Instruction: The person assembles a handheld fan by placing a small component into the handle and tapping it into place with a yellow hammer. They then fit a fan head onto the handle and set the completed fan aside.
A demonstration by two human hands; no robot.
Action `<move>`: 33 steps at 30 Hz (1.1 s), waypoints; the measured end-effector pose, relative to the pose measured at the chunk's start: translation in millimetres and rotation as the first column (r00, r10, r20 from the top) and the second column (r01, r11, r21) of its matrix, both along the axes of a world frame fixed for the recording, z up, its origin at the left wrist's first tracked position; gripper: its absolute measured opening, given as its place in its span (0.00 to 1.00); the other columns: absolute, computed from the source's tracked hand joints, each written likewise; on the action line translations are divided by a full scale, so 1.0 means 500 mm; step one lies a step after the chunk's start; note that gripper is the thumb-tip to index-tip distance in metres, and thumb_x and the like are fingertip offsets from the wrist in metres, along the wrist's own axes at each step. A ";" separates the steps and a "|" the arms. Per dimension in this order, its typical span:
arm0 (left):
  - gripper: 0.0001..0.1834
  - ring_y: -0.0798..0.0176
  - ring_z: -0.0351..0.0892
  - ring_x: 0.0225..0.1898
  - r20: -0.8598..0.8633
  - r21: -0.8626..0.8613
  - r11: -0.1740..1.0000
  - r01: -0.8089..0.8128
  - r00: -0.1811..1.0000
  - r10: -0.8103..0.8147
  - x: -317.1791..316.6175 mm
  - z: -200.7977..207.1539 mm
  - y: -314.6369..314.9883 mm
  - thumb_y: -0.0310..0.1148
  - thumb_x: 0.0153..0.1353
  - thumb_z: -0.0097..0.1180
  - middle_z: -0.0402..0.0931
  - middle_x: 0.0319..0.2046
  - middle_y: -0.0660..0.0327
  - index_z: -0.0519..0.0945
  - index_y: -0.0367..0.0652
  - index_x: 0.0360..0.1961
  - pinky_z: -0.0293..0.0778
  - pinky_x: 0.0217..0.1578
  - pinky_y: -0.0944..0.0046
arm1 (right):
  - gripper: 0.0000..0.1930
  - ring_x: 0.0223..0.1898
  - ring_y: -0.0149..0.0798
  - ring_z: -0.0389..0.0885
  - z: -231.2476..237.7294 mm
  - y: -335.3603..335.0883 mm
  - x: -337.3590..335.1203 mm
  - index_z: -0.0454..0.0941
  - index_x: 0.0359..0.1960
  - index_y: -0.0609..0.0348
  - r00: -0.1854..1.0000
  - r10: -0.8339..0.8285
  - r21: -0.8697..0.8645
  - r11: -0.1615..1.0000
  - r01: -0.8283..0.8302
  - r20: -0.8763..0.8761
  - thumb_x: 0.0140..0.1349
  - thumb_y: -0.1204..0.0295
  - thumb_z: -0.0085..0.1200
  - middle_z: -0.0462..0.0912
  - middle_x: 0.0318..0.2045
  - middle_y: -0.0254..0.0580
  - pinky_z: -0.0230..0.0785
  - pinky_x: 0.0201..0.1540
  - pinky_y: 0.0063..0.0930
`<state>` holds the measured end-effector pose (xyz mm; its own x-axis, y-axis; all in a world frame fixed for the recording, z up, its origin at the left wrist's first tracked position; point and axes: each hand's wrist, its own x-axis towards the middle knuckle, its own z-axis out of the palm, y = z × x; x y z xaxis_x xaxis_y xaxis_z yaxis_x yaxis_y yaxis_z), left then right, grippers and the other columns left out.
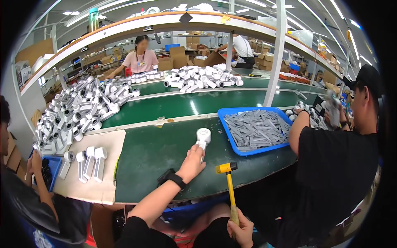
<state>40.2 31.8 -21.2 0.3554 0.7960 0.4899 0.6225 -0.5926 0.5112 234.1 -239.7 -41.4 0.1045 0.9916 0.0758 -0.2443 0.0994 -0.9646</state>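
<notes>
On the green work surface, my left hand (192,164) is closed over the handle of a white round-headed device (203,136), whose head points away from me. My right hand (242,229) grips the lower handle of a yellow hammer (230,188), its black-and-yellow head raised near the front edge, to the right of my left hand. Several similar white devices (99,163) with grey strips along their handles lie on a cardboard sheet (108,144) at the left. A blue tray (242,153) full of loose grey strips stands right of the device I hold.
A large heap of white devices (78,107) fills the far left, another pile (202,77) lies across the green belt (178,103). A metal post (273,62) rises behind the tray. Co-workers sit close by left and right (335,165); a person (140,60) works opposite.
</notes>
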 end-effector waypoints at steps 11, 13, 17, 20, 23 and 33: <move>0.19 0.41 0.78 0.48 0.208 -0.193 0.980 -0.054 0.974 0.094 -0.170 0.026 -0.190 0.31 0.55 0.62 0.80 0.42 0.46 0.79 0.33 0.47 0.74 0.51 0.52 | 0.28 0.26 0.29 0.76 0.012 0.053 0.016 0.69 0.65 0.64 0.844 0.120 0.043 0.985 -0.167 0.523 0.61 0.80 0.60 0.80 0.30 0.39 0.70 0.30 0.23; 0.16 0.44 0.77 0.45 0.047 -0.098 0.986 -0.138 0.989 0.143 -0.171 0.030 -0.193 0.33 0.54 0.65 0.79 0.37 0.48 0.81 0.35 0.41 0.73 0.49 0.51 | 0.27 0.28 0.38 0.78 0.048 0.074 0.002 0.70 0.62 0.66 0.758 0.033 0.183 0.963 -0.199 0.651 0.59 0.79 0.60 0.79 0.31 0.46 0.71 0.34 0.28; 0.14 0.45 0.76 0.43 0.105 -0.145 0.978 -0.151 0.980 0.167 -0.173 0.019 -0.186 0.33 0.52 0.67 0.78 0.35 0.49 0.81 0.36 0.37 0.72 0.47 0.50 | 0.27 0.28 0.42 0.76 0.098 0.095 -0.028 0.70 0.63 0.65 0.704 -0.181 0.427 0.884 -0.190 0.687 0.60 0.80 0.59 0.77 0.29 0.47 0.70 0.34 0.29; 0.14 0.44 0.76 0.43 0.117 -0.166 0.975 -0.150 0.978 0.170 -0.176 0.014 -0.179 0.32 0.51 0.68 0.78 0.35 0.48 0.81 0.35 0.36 0.72 0.47 0.50 | 0.27 0.27 0.43 0.75 0.103 0.110 -0.028 0.70 0.63 0.65 0.657 -0.092 0.343 0.902 -0.264 0.748 0.60 0.81 0.59 0.76 0.28 0.47 0.69 0.33 0.31; 0.14 0.45 0.77 0.40 0.167 -0.130 0.980 -0.149 0.971 0.169 -0.178 0.007 -0.175 0.32 0.50 0.69 0.79 0.33 0.49 0.82 0.35 0.34 0.73 0.45 0.52 | 0.27 0.26 0.39 0.74 0.127 0.110 -0.038 0.70 0.62 0.67 0.593 -0.033 0.264 0.914 -0.309 0.804 0.59 0.82 0.58 0.74 0.27 0.46 0.67 0.32 0.29; 0.14 0.45 0.78 0.40 0.215 -0.178 0.975 -0.131 0.962 0.168 -0.176 -0.008 -0.170 0.31 0.49 0.70 0.79 0.33 0.48 0.81 0.35 0.33 0.73 0.44 0.51 | 0.26 0.27 0.46 0.74 0.152 0.095 -0.047 0.71 0.62 0.64 0.588 -0.140 0.319 0.923 -0.213 0.797 0.60 0.80 0.57 0.73 0.26 0.49 0.67 0.32 0.32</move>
<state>-48.0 -53.0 -25.1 0.1201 0.9063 0.4052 0.5539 -0.3999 0.7303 210.5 -192.0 34.6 -0.2094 0.8740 0.4386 0.5881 0.4709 -0.6575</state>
